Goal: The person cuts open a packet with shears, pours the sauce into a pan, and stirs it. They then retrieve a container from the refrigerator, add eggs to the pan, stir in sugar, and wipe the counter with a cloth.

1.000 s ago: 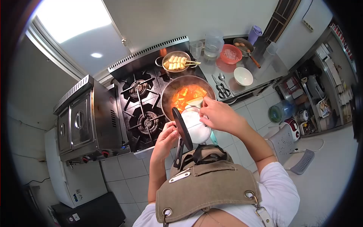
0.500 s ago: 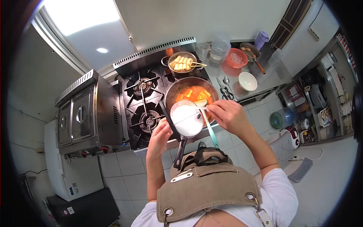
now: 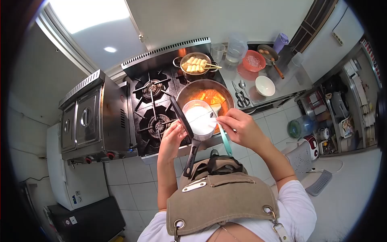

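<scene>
My left hand (image 3: 171,139) holds a round container of white powder (image 3: 199,119) above the near edge of a wide pan of orange-red stew (image 3: 210,96). The container's black lid (image 3: 179,116) stands flipped open on its left side. My right hand (image 3: 240,128) is pinched on a thin spoon that reaches into the powder. The pan's black handle (image 3: 191,158) points toward my apron. A teal utensil handle (image 3: 225,140) sticks out of the pan, under my right hand.
A small pot of skewered pieces (image 3: 195,64) sits behind the pan on the gas stove (image 3: 152,121). The steel counter (image 3: 282,82) to the right holds scissors (image 3: 240,97), a white bowl (image 3: 265,85), a red bowl (image 3: 254,61) and a clear jug (image 3: 236,48). An oven (image 3: 84,125) stands left.
The container has moved up and forward, from near my chest to over the pan's near edge. Its lid has swung open further left, and my right hand followed with the spoon.
</scene>
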`<action>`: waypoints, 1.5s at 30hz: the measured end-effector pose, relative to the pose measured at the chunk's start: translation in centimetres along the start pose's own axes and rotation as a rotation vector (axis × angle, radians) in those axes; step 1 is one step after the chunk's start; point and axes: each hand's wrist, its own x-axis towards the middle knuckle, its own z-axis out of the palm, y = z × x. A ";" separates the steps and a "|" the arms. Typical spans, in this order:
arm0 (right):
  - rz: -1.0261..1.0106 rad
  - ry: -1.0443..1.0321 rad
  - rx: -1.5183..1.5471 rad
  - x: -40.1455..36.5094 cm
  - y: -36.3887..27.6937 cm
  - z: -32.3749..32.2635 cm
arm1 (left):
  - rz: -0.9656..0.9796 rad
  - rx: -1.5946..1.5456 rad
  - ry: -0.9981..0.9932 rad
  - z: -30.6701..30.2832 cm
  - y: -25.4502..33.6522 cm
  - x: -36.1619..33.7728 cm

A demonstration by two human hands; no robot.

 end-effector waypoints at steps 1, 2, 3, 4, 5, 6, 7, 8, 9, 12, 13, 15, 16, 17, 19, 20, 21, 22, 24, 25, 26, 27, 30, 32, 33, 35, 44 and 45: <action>0.009 -0.021 0.017 0.0 0.1 0.3 | -0.005 -0.001 -0.010 -0.2 -0.1 0.1; 0.058 -0.007 0.063 -0.1 0.3 0.7 | 0.004 -0.059 0.016 -0.4 -0.3 0.1; 0.058 -0.008 0.066 0.0 0.3 0.9 | 0.004 -0.059 0.020 -0.2 -0.3 0.0; 0.150 -0.016 0.105 0.1 0.4 1.0 | 0.010 -0.047 0.035 0.1 -0.3 0.0; 0.243 -0.024 0.143 0.3 0.6 1.1 | 0.015 -0.036 0.050 0.5 -0.2 -0.1; 0.279 0.004 0.186 0.4 1.1 1.5 | -0.009 -0.008 0.097 1.2 0.1 -0.3; 0.346 0.011 0.227 0.6 1.4 1.6 | -0.010 -0.009 0.099 1.1 0.0 -0.3; 0.378 0.016 0.248 0.5 1.8 1.9 | -0.008 -0.002 0.089 1.0 -0.1 -0.4; 0.410 0.022 0.270 0.5 2.3 2.0 | -0.006 0.006 0.080 0.9 -0.1 -0.4; 0.490 0.040 0.302 0.6 3.0 2.1 | 0.012 0.001 0.062 0.0 -0.4 -0.6; 0.533 0.027 0.309 0.7 3.2 2.0 | 0.016 0.003 0.059 -0.5 -0.5 -0.6; 0.458 0.152 0.336 0.8 4.3 2.3 | 0.025 0.008 0.110 -1.3 -0.7 -1.1; 0.486 0.168 0.305 1.2 4.5 2.0 | 0.036 0.014 0.159 -1.7 -0.7 -1.3; 0.487 0.169 0.303 1.4 5.0 1.9 | 0.035 0.014 0.157 -2.1 -0.5 -1.6; 0.505 0.286 0.220 1.6 6.3 2.3 | 0.067 0.056 0.240 -3.1 0.0 -2.7; 0.507 0.277 0.178 1.6 6.6 2.5 | 0.082 0.055 0.267 -3.8 0.3 -3.2; 0.505 0.276 0.178 1.6 6.9 2.9 | 0.113 0.038 0.246 -4.4 0.7 -3.7; 0.499 0.264 0.148 1.6 7.3 3.4 | 0.137 0.038 0.272 -4.9 1.2 -4.3; 0.466 0.300 0.086 1.8 7.9 4.5 | 0.179 0.042 0.317 -5.4 2.1 -5.3; 0.433 0.323 0.071 2.2 7.8 4.8 | 0.194 0.036 0.274 -6.0 2.5 -5.7; 0.412 0.292 0.052 2.5 7.9 5.2 | 0.214 0.043 0.317 -6.1 2.7 -5.9; 0.391 0.262 0.035 2.7 8.2 5.7 | 0.235 0.050 0.359 -5.7 3.1 -6.2; 0.320 0.385 0.025 3.5 10.2 7.1 | 0.253 0.099 0.482 -3.5 3.9 -6.3; 0.341 0.365 -0.013 3.9 11.3 7.7 | 0.267 0.103 0.449 -3.6 3.8 -6.6; 0.342 0.406 -0.016 4.3 11.6 7.9 | 0.278 0.108 0.413 -3.6 3.8 -6.7; 0.389 0.402 -0.004 4.8 12.1 8.4 | 0.282 0.109 0.403 -3.6 3.7 -6.7; 0.222 0.313 -0.132 2.8 13.2 10.2 | 0.199 0.068 0.293 -3.0 3.1 -5.3; 0.216 0.272 -0.151 2.3 13.1 10.0 | 0.198 0.073 0.267 -3.0 3.0 -5.1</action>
